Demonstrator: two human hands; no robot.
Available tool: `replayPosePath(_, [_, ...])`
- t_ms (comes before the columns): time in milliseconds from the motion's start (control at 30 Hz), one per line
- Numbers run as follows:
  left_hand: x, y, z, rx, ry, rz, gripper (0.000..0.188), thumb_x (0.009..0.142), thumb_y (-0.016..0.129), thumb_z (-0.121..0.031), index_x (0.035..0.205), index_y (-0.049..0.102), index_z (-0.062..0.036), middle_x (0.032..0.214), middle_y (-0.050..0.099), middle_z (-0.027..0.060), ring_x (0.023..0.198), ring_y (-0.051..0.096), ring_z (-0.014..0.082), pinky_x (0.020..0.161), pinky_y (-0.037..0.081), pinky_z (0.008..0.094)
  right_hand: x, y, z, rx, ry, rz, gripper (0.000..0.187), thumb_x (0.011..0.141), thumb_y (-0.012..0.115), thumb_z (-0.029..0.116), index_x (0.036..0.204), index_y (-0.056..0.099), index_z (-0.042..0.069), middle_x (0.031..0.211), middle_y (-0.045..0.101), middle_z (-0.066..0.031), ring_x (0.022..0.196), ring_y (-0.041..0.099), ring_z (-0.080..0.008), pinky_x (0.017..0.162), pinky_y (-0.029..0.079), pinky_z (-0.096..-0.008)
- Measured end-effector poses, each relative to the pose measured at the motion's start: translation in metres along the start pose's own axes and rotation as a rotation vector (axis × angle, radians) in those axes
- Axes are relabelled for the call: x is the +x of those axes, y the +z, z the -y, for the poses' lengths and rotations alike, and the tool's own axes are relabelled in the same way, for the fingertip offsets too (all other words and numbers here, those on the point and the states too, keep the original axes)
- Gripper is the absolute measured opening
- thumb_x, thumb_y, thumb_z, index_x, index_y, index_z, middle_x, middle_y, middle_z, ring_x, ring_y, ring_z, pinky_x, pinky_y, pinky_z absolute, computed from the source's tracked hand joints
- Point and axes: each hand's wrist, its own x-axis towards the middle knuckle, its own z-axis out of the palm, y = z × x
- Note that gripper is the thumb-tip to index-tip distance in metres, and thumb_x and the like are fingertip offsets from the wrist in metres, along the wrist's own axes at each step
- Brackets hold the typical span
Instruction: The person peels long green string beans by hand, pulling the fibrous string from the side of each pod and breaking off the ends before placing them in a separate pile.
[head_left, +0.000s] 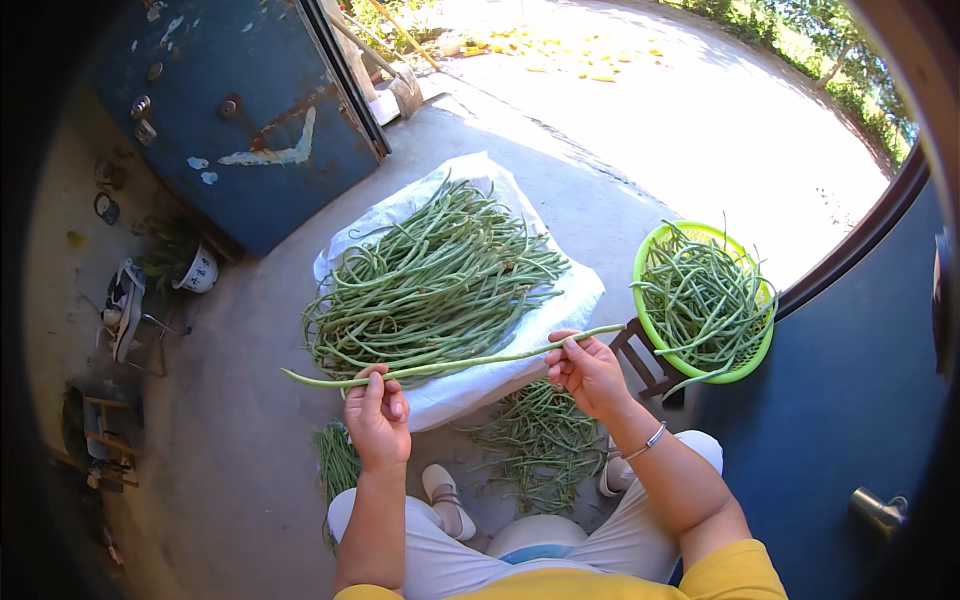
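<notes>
One long green yardlong bean (455,367) is stretched between my two hands, nearly level and rising a little to the right. My left hand (377,418) pinches it near its left end, with a short tip sticking out beyond the fingers. Toward the other end my right hand (588,375) pinches it, and its tip reaches past the hand toward the basket. Behind the bean, a big heap of yardlong beans (430,275) lies on a white sack (575,295). The heap's near edge is just beyond my fingers.
On a dark wooden stool (640,357) at the right, a lime-green basket (757,348) holds cut bean pieces (700,285). More pieces (550,440) lie on the floor between my feet, and a bean bundle (336,460) by my left leg. Blue doors (260,90) flank the doorway.
</notes>
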Motion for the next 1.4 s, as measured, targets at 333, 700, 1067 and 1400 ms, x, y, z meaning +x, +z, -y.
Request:
replayPosePath(333, [0.004, -0.003, 0.007, 0.042, -0.036, 0.003, 0.012, 0.088, 0.053, -0.015, 0.091, 0.056, -0.0042, 0.068, 0.056, 0.0031, 0.046, 0.043, 0.0067, 0.04, 0.032, 0.0187, 0.0, 0.001, 0.007, -0.052, 0.003, -0.047, 0.022, 0.094, 0.04, 0.016, 0.106, 0.049, 0.0, 0.08, 0.06, -0.0087, 0.063, 0.059, -0.0148, 0.06, 0.048, -0.0255])
replayPosePath(700, [0.019, -0.015, 0.003, 0.054, -0.009, -0.024, 0.017, 0.089, 0.052, -0.019, 0.096, 0.055, -0.0033, 0.068, 0.055, 0.0008, 0.046, 0.042, 0.0052, 0.039, 0.03, 0.0184, 0.007, -0.024, 0.017, -0.192, -0.13, -0.27, 0.021, 0.089, 0.052, 0.024, 0.086, 0.057, 0.003, 0.066, 0.058, -0.0031, 0.054, 0.055, -0.0096, 0.05, 0.045, -0.0217])
replayPosePath(1067, [0.019, -0.023, 0.009, 0.279, 0.089, -0.051, 0.019, 0.086, 0.058, -0.022, 0.078, 0.057, -0.0047, 0.059, 0.05, -0.0009, 0.043, 0.04, 0.0053, 0.037, 0.028, 0.0184, 0.011, -0.026, 0.014, -0.295, -0.292, -0.41, 0.023, 0.085, 0.059, 0.023, 0.071, 0.055, 0.006, 0.056, 0.052, 0.0007, 0.045, 0.045, -0.0057, 0.042, 0.037, -0.0179])
replayPosePath(1400, [0.021, -0.024, 0.01, 0.283, 0.02, 0.001, 0.015, 0.086, 0.057, -0.017, 0.086, 0.059, -0.002, 0.062, 0.052, 0.0006, 0.045, 0.042, 0.0058, 0.039, 0.031, 0.0195, 0.009, -0.026, 0.018, -0.316, -0.324, -0.423, 0.022, 0.087, 0.056, 0.023, 0.074, 0.053, 0.006, 0.056, 0.052, 0.0004, 0.044, 0.045, -0.0059, 0.04, 0.037, -0.0186])
